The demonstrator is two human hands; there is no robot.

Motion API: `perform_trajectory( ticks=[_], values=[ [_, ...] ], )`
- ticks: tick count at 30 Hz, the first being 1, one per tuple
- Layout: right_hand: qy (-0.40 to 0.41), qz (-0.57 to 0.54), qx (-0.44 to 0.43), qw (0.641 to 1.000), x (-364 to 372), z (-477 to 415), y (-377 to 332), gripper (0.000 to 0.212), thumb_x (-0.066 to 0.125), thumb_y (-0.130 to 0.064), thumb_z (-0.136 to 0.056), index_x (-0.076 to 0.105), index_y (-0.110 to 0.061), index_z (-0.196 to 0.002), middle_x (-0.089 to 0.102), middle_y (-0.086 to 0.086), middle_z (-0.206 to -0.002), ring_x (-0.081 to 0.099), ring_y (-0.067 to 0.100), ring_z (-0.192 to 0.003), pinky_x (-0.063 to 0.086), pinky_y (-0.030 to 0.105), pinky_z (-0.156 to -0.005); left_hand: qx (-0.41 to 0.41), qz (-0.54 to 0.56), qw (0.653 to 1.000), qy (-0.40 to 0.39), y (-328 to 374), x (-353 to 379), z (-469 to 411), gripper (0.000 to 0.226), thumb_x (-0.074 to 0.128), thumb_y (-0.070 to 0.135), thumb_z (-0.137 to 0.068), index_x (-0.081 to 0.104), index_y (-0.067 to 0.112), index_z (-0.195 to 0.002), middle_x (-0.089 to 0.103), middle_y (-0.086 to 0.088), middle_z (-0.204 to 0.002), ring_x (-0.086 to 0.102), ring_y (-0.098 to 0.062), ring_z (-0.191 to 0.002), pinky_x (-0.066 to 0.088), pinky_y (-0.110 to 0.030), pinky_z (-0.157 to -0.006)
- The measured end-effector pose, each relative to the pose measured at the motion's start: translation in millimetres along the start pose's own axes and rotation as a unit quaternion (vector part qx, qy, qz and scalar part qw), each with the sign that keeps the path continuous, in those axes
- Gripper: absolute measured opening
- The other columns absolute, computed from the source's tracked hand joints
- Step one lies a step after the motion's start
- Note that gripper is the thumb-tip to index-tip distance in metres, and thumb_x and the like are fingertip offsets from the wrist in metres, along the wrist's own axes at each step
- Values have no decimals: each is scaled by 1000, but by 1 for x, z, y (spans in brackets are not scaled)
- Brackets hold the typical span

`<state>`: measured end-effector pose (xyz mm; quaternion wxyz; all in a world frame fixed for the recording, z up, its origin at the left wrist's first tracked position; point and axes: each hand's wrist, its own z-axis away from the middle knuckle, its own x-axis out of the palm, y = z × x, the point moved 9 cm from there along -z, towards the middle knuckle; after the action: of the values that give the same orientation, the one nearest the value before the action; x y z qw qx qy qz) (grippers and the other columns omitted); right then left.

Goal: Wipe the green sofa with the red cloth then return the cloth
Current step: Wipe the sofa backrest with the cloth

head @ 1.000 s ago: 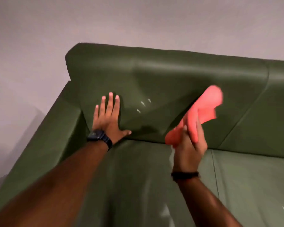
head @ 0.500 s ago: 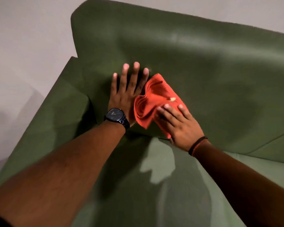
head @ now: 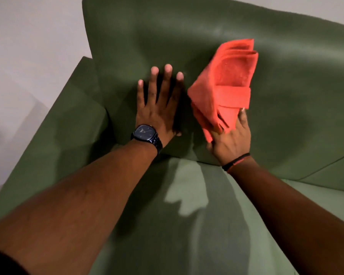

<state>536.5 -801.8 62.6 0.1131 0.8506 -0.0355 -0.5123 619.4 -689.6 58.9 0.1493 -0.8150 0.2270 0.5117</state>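
Up against the sofa (head: 207,26) backrest, the left hand (head: 157,114) lies flat with fingers spread open, palm on the green fabric, a dark watch (head: 145,134) on its wrist. Just beside it, apart from it, the right hand (head: 229,139) grips the lower end of the cloth (head: 224,86) (red, folded in several layers), which fans upward against the backrest. A thin dark band (head: 235,161) circles the right wrist. Both forearms reach over the seat cushion.
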Motion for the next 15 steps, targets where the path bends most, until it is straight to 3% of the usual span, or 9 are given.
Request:
perform_trajectory(
  ticks=[3, 7, 11, 13, 15],
  values=[
    [-6, -13, -47, 999, -1, 1, -14, 40, 53, -18, -78, 61, -9, -116, 70, 18, -104, 63, 37, -102, 23, 45, -109, -15, -5, 1000, -15, 0, 4, 1, 149, 87, 52, -32, 2, 17, -149, 8, -14, -155, 6, -40, -140, 5, -58, -110],
    [-25, 9, -113, 993, -6, 14, -4, 29, 49, -22, -81, 68, -7, -96, 73, 16, -94, 66, 37, -99, 29, 47, -105, -35, -17, 999, -5, 3, -3, 5, 115, 72, 50, -63, 4, 14, -149, 19, -17, -156, 16, -42, -141, 15, -60, -110],
    [-43, 35, -31, 998, -11, -2, 17, 26, 62, -20, -66, 67, -5, -87, 71, 20, -81, 67, 38, -86, 27, 46, -100, -41, -17, 998, -42, 6, -1, 6, 144, 86, 51, -39, 0, 16, -149, 9, -15, -156, 10, -41, -142, 6, -56, -111],
    [-48, 22, -42, 998, -7, 1, 8, 37, 69, -17, -66, 67, -8, -103, 72, 18, -92, 66, 35, -89, 28, 44, -100, -44, -1, 998, -48, 7, -2, 6, 146, 88, 48, -35, 3, 16, -149, 11, -16, -157, 10, -42, -142, 9, -59, -110],
    [-57, 6, -111, 992, -3, 14, -5, 45, 62, -16, -78, 57, -13, -123, 68, 9, -115, 63, 27, -105, 31, 40, -106, -46, 23, 997, -62, 10, 0, 7, 144, 88, 48, -37, 3, 17, -149, 11, -16, -157, 7, -42, -142, 10, -60, -111]
  ],
)
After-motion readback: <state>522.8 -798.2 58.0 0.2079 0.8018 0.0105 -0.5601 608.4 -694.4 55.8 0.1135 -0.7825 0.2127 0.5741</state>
